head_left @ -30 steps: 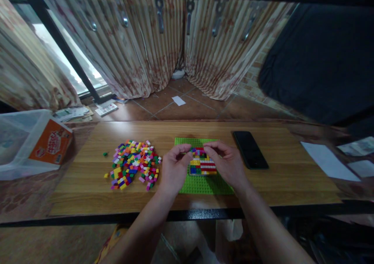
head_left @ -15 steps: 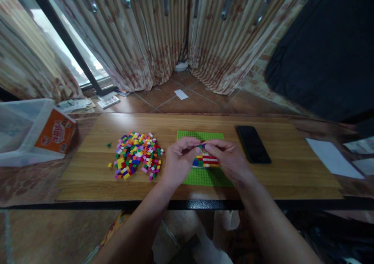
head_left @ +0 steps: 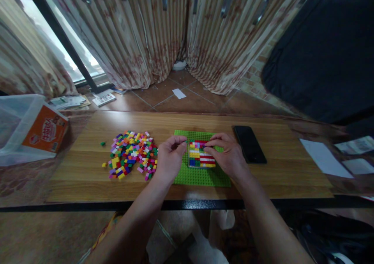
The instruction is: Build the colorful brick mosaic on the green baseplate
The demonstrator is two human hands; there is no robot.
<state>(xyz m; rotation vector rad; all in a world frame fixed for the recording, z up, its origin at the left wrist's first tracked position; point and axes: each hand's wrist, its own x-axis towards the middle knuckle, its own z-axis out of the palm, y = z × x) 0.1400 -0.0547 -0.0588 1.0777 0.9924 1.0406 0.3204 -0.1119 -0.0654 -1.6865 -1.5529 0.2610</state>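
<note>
A block of rows of coloured toy bricks (head_left: 201, 155) stands on a green studded baseplate (head_left: 201, 178). My right hand (head_left: 229, 153) reaches in from the right, thumb and forefinger pinching a small toy brick at the block's far right part; fingertips partly hide its colour. To the left of the block, my left hand (head_left: 171, 158) hovers over the baseplate's left edge. Its thumb and forefinger are pressed together, and whatever is between them is too small to make out. A heap of loose toy bricks (head_left: 133, 155) lies left of my left hand.
Right of the baseplate lies a black phone (head_left: 250, 144) on the wooden table (head_left: 87, 186). A clear plastic bin (head_left: 20, 129) with an orange label stands at the far left. White paper (head_left: 324, 158) lies at the right; curtains (head_left: 152, 41) hang behind.
My hands were together above the block with a dark brick at their fingertips. They have since parted: the left moved left, the right went down to the block, which now shows more fully.
</note>
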